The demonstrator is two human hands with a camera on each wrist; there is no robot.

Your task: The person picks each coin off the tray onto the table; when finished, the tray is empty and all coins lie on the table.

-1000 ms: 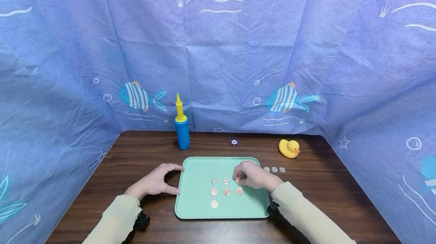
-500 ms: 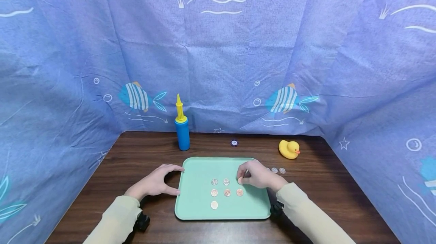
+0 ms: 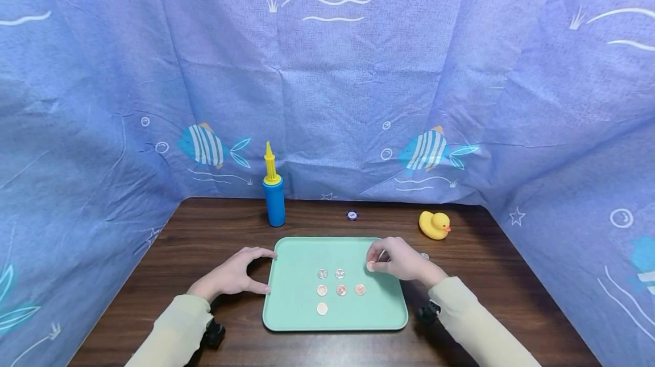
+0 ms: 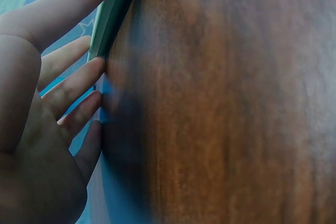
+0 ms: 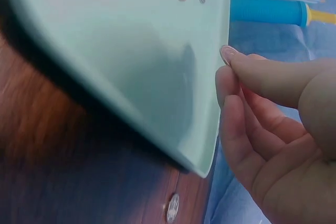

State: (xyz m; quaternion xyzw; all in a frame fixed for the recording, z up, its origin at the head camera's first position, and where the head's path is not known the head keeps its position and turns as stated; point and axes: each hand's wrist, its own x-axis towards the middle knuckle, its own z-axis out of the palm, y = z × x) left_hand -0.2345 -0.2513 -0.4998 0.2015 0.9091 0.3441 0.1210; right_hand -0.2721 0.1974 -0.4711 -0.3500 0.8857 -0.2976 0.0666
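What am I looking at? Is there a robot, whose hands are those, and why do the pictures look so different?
There's no robot, just a person's left hand and right hand. One camera on the head sees the whole table. A camera on each wrist sees that hand close up.

A green tray lies on the table, with six coins resting on it. Another coin lies to its right. Farther back are a blue and yellow pump, a small round chip and a yellow duck.

The right hand's fingers pinch a pinkish coin over the tray. The left hand is at the tray's left edge.
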